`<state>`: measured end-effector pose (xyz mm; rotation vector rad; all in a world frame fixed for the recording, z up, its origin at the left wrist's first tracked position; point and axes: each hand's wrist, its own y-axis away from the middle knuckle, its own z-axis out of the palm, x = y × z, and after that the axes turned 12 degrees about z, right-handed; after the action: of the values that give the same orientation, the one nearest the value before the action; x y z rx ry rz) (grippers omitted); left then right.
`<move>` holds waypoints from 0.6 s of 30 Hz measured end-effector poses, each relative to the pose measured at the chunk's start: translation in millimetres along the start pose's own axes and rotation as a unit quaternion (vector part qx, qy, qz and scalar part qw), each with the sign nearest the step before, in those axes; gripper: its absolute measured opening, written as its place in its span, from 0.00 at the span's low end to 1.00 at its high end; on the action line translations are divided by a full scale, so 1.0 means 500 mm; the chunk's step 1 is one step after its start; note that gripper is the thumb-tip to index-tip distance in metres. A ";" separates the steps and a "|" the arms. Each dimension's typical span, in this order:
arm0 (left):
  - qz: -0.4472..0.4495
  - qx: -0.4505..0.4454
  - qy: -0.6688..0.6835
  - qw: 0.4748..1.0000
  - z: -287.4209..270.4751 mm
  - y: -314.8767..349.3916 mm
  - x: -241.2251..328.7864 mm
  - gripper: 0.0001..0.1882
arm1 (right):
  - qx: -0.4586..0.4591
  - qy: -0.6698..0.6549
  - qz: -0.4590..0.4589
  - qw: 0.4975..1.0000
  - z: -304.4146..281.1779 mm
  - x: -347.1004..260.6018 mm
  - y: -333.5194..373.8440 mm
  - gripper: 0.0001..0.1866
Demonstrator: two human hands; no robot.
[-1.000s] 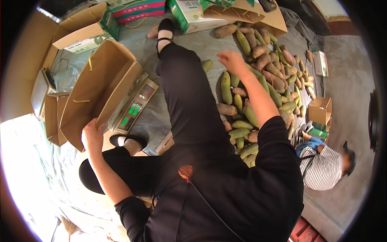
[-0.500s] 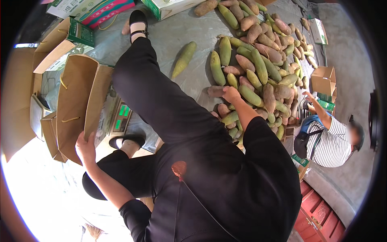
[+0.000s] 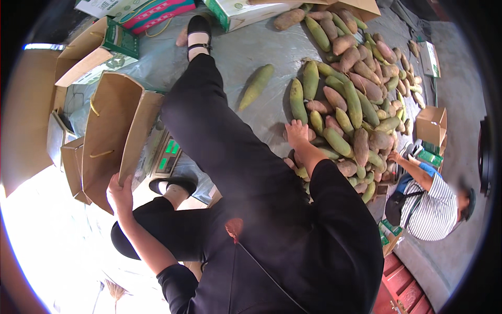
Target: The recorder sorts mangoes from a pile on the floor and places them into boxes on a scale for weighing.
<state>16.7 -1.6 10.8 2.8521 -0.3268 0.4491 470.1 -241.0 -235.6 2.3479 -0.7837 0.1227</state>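
My left hand [image 3: 120, 195] is closed on the near edge of an upright open cardboard box [image 3: 108, 131] with rope handles, fingers on one side of the wall. On the other side, my right hand [image 3: 298, 133] rests with bent fingers over a dirty reddish-brown radish [image 3: 310, 134] at the left border of a heap. The hand covers most of that radish. Long green radishes [image 3: 353, 104] and pinkish-brown ones [image 3: 361, 150] make up the heap. A single green radish [image 3: 257, 87] lies apart on the plastic sheet [image 3: 235, 57].
A scale with a lit green display [image 3: 169, 153] stands beside the box, near my shoe [image 3: 178, 186]. More cartons [image 3: 99, 52] are at the far left. At the right, another person in a striped shirt [image 3: 431, 209] reaches into the heap, near an open carton [image 3: 431, 124].
My right hand has slid left over the reddish-brown radish, covering it. The view has shifted slightly. The other person's hand has come down to the heap. My left hand still grips the box.
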 end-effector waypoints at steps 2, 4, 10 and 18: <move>-0.006 -0.010 0.001 1.000 -0.006 0.005 -0.002 0.13 | 0.008 0.010 -0.017 1.000 -0.002 -0.013 0.011 0.11; 0.008 -0.003 -0.004 1.000 -0.004 0.004 0.002 0.13 | 0.020 0.019 -0.024 0.999 0.023 -0.011 0.014 0.10; 0.021 0.002 -0.021 1.000 0.001 0.003 0.003 0.13 | 0.019 -0.025 -0.007 0.999 0.025 0.018 -0.005 0.20; 0.016 -0.002 -0.014 1.000 -0.003 0.002 0.010 0.14 | 0.048 -0.563 0.052 0.824 -0.019 0.058 -0.110 0.36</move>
<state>20.9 -3.1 14.0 2.8548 -0.3773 0.4146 526.1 -216.4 -250.5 2.3214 -1.4400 -1.3181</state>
